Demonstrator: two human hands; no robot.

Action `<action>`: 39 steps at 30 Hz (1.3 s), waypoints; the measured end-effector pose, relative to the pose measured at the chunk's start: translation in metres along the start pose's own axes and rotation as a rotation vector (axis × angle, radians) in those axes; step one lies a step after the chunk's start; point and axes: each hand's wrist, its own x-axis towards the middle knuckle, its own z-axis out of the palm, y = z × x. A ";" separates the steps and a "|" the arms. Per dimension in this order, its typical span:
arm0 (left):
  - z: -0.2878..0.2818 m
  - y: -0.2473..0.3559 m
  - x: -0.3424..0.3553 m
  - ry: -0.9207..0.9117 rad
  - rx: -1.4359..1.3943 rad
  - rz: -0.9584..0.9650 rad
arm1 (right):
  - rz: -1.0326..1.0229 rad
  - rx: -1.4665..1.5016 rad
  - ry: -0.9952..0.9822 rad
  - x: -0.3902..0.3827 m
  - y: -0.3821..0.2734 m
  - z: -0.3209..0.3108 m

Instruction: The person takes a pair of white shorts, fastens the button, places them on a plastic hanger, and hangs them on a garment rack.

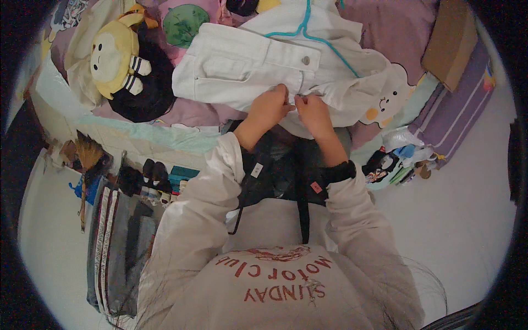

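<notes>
A white denim garment (225, 60) with a waistband, a metal button and a pocket lies spread on the bed; whether it is trousers or a skirt, I cannot tell. My left hand (272, 107) pinches its edge below the button, fingers closed. Close beside it, my right hand (313, 113) is also closed on the fabric, its fingertips almost touching those of the left. Whatever small part sits between the fingertips is hidden. A teal clothes hanger (324, 41) rests over white cloth just beyond the waistband.
On the bed's left sits a yellow plush toy (115, 58) beside a black cloth item (146, 91). A white plush face (388, 99) lies right of the garment. Purple (454, 110) and brown boxes (448, 44) stand at right. A grey bag (124, 242) and brush (88, 151) are lower left.
</notes>
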 end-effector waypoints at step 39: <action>0.012 -0.011 0.027 0.075 0.337 0.242 | 0.054 0.966 -0.228 0.005 -0.009 -0.020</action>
